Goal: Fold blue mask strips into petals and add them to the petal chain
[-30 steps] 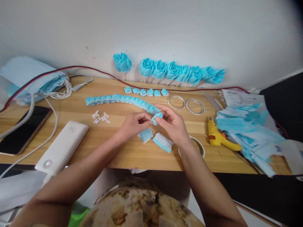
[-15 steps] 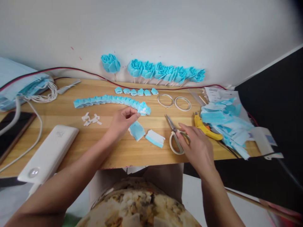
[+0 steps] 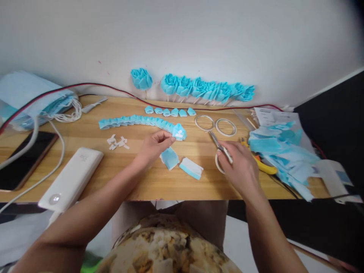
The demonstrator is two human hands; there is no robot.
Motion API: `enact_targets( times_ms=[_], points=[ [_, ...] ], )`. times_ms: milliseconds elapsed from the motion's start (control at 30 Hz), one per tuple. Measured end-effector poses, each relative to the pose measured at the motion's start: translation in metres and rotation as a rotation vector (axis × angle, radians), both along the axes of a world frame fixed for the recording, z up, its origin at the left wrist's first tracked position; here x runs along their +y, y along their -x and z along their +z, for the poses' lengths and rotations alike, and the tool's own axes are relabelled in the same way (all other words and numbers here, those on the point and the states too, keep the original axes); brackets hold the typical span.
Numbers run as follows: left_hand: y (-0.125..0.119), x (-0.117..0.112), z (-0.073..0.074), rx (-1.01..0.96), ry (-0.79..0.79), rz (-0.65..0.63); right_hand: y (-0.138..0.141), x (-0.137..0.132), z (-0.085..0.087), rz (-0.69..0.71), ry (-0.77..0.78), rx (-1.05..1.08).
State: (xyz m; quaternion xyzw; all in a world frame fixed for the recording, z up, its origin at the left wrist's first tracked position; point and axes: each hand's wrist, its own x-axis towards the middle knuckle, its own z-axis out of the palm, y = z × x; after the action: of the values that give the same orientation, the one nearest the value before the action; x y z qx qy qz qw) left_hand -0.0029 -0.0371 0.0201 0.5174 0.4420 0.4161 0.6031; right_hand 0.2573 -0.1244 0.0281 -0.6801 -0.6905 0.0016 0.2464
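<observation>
Desk (image 3: 85, 138): two rings (image 3: 214, 123), six petals (image 3: 170, 112); left hand (image 3: 153, 146) pinches strip (image 3: 136, 120), right hand (image 3: 241, 167) scissors (image 3: 218, 143).

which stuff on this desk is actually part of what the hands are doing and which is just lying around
In use:
left hand pinching the pleated blue strip
right hand gripping the scissors
two cut blue pieces between the hands

Lying about:
power bank
phone
glue gun
tape rings
paper flowers at the back

You'll find nothing legible here: the white power bank (image 3: 71, 178) at lower left carries a faint mark too small to read, and the printed sheet (image 3: 266, 113) at right is blurred.
</observation>
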Motion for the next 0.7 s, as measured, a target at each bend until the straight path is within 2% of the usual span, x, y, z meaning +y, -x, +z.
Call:
enact_targets(
  times_ms=[67,167,233,367,533,700],
  points=[
    [0.000,0.000,0.000,-0.023,-0.005,-0.011,0.022,0.018,0.009,0.151,0.099,0.284],
    [0.000,0.000,0.000,-0.035,0.003,-0.010,0.054,0.046,0.016,0.278,0.291,0.670],
    [0.001,0.000,0.001,-0.044,0.016,-0.003,0.068,0.061,0.017,0.343,0.359,0.808],
    [0.001,0.002,0.000,-0.060,0.024,0.027,0.076,0.082,0.016,0.368,0.442,0.848],
    [0.002,0.007,0.001,-0.041,0.013,0.101,0.077,0.093,0.006,0.415,0.454,0.844],
    [0.002,0.008,-0.002,0.029,0.036,0.006,0.080,0.088,-0.008,0.460,0.450,0.781]
  ],
)
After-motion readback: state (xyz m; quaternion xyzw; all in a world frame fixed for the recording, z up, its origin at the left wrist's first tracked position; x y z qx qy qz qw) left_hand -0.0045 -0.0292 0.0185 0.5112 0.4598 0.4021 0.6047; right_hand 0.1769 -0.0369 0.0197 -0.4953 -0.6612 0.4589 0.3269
